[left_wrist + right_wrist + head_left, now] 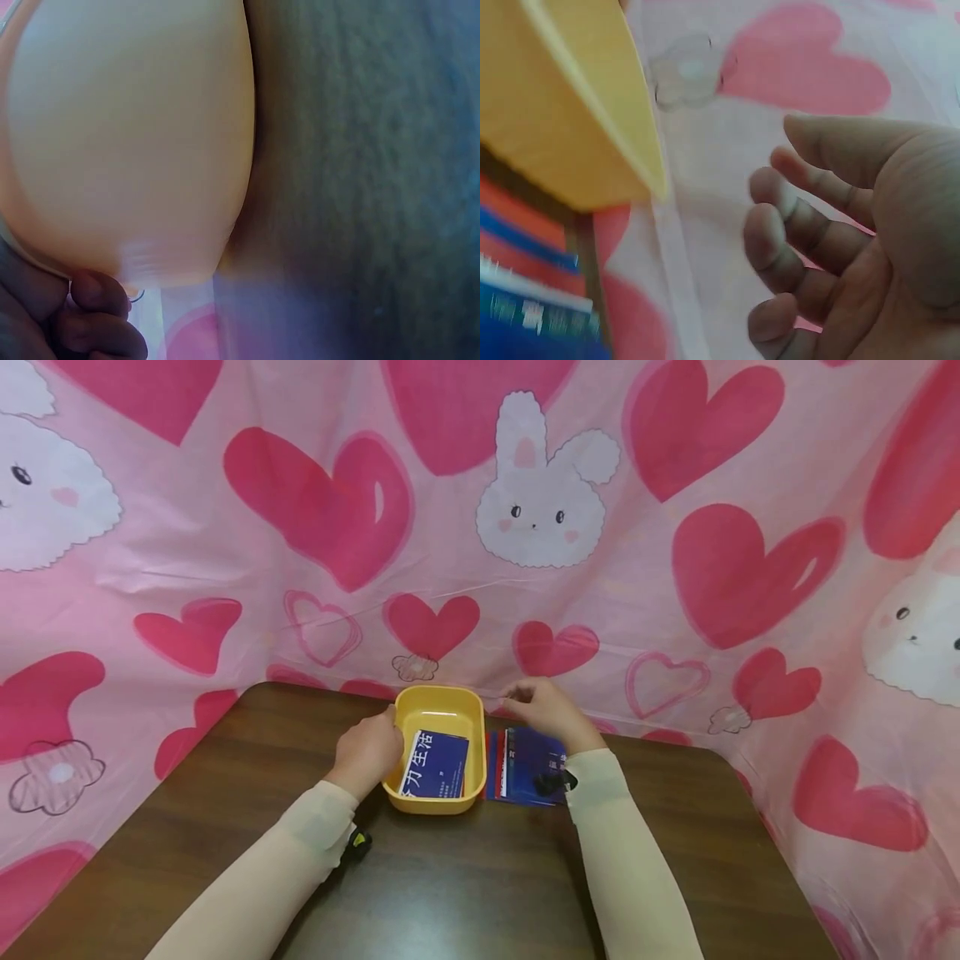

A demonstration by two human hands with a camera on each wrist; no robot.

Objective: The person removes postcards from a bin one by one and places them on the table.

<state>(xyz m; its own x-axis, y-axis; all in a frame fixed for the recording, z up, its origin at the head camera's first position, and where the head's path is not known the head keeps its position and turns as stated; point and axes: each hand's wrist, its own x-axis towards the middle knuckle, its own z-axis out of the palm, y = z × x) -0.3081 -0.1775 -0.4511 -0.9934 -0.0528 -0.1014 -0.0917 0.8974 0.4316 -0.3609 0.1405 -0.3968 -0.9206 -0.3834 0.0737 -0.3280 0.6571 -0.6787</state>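
A yellow plastic basin (437, 806) stands on the table, tilting slightly in the left wrist view, where its outer wall (135, 150) fills much of the picture. My left hand (367, 750) grips its left rim, with curled fingers (101, 326) at the edge. Inside the basin lies a dark blue printed card or booklet (442, 764) with large white characters. My right hand (551, 712) hovers past the basin's right side, fingers loosely bent and nothing between them. Below that hand is an overlapping pile of blue, red and white printed booklets (528, 768), partly covered by the wrist.
The brown wooden table (450, 893) reaches back to a pink cloth (442, 560) printed with hearts and rabbits, which hangs close behind the basin. A black wrist device (553, 782) overlaps the booklets in the head view.
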